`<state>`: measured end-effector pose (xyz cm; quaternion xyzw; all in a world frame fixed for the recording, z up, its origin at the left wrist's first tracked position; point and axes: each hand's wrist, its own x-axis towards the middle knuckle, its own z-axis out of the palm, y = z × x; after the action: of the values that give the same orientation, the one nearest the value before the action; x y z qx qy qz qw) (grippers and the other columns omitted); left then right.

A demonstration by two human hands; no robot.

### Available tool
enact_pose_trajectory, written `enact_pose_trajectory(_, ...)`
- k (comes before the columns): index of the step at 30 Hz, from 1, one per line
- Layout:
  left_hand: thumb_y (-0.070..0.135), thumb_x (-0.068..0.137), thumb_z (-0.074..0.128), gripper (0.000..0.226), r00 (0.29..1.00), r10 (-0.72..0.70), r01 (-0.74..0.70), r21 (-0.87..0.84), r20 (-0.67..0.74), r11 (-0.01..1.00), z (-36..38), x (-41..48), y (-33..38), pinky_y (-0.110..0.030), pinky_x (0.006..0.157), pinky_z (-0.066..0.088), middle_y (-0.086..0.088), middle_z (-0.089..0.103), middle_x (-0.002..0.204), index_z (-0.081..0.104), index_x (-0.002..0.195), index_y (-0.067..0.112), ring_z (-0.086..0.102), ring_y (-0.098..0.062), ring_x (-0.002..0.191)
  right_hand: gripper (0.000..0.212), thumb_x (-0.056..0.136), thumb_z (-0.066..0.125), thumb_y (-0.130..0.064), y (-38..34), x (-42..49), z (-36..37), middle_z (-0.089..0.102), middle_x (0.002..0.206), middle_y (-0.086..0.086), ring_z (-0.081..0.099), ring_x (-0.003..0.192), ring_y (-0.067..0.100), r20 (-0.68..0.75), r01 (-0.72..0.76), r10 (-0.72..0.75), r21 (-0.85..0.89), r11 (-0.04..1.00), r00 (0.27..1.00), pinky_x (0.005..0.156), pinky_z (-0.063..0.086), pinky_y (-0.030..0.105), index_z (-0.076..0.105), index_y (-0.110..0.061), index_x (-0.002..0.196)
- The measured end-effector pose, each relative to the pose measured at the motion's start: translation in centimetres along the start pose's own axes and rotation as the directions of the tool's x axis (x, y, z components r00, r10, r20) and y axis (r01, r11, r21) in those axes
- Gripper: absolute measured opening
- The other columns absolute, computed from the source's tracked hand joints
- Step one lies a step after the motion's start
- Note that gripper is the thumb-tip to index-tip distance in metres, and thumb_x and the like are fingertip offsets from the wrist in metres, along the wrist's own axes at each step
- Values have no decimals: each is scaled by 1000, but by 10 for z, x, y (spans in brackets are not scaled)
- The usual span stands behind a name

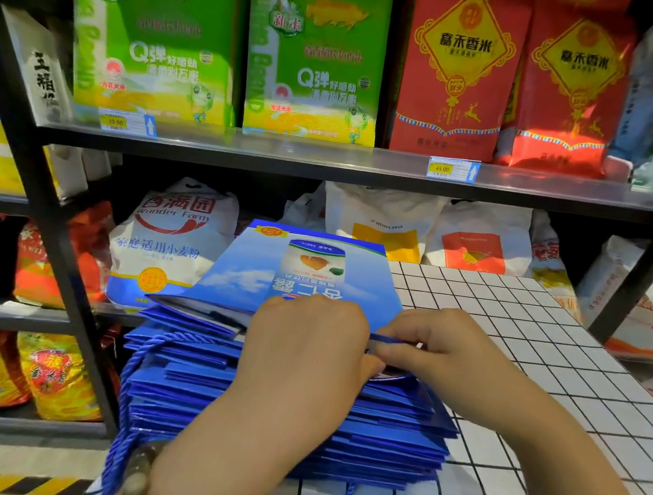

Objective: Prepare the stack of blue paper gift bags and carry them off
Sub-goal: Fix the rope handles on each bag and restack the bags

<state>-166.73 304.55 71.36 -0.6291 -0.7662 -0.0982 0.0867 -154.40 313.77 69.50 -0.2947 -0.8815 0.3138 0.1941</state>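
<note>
The stack (175, 393) of blue bags lies in the lower middle of the frame on a checked cloth (550, 357). Its long side runs up the frame. A blue cord (391, 339) lies sideways on top, between both hands. The right hand (440, 343) pinches it. The left hand (304, 347) is curled on the stack, and I cannot tell if it holds the cord too.

flour bag (171, 244): Wunder Farm | price tag (453, 169): 45.00 | green bag (158, 29): 金龙鱼
</note>
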Motion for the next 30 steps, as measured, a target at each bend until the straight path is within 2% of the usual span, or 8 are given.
enact_pose_trajectory(7,32,97,33,21,997,72,-71,67,-12,995,-1,-3,2,-28,72,22,1,57,103,52,92,24,33,-17,80,13,85,64,-22,-2,-5,2,70,81,-3,63,79,12,-77,-14,16,33,999,997,81,49,42,75,-16,86)
enact_pose_trajectory(11,29,97,30,15,996,86,-85,68,-14,994,-4,-4,3,-28,71,21,0,56,104,40,86,25,32,-16,80,5,78,70,-20,-1,-6,5,71,77,-3,66,75,17,-148,-29,44,104,994,988,78,53,44,71,-22,74)
enact_pose_trajectory(13,30,97,30,16,995,102,-101,65,-12,993,-4,-5,1,-28,71,21,0,55,102,39,86,23,32,-16,80,10,76,72,-21,-1,-7,6,69,72,-3,66,71,17,-197,-35,55,102,994,979,73,54,43,66,-22,67)
enact_pose_trajectory(17,36,96,32,18,994,105,-105,-2,21,994,-3,-7,-3,-27,67,24,3,50,97,41,89,23,34,-15,80,15,78,70,-15,-1,-8,4,68,71,-6,65,69,7,-232,-25,43,77,997,972,70,55,34,64,-24,67)
enact_pose_trajectory(22,46,92,38,32,991,134,-134,-138,-5,981,-1,-6,-12,-29,67,42,4,60,90,57,85,22,51,-14,80,7,77,70,-13,2,-7,6,70,74,-4,65,72,10,-224,-18,39,95,995,974,73,55,35,68,-18,72)
enact_pose_trajectory(25,52,90,39,39,991,131,-120,-296,15,947,-8,-2,-16,-31,62,41,2,59,72,58,73,22,52,-13,70,18,73,73,-13,3,-7,8,69,76,-9,63,79,4,-267,31,-5,91,995,964,77,49,18,66,-27,65)
enact_pose_trajectory(27,47,91,42,32,992,121,-101,-384,29,918,-12,6,-19,-28,58,36,5,53,66,50,70,25,47,-9,65,29,71,76,-11,3,-6,9,65,86,-18,58,90,-5,-313,67,-53,34,997,948,78,38,2,59,-33,61)
enact_pose_trajectory(30,33,94,45,13,984,154,-110,-390,85,914,-12,23,-20,-30,69,42,9,58,82,46,82,33,50,-11,78,37,65,80,-10,6,-6,10,59,88,-20,53,90,-10,-396,94,-97,-28,995,913,75,33,-1,51,-33,57)
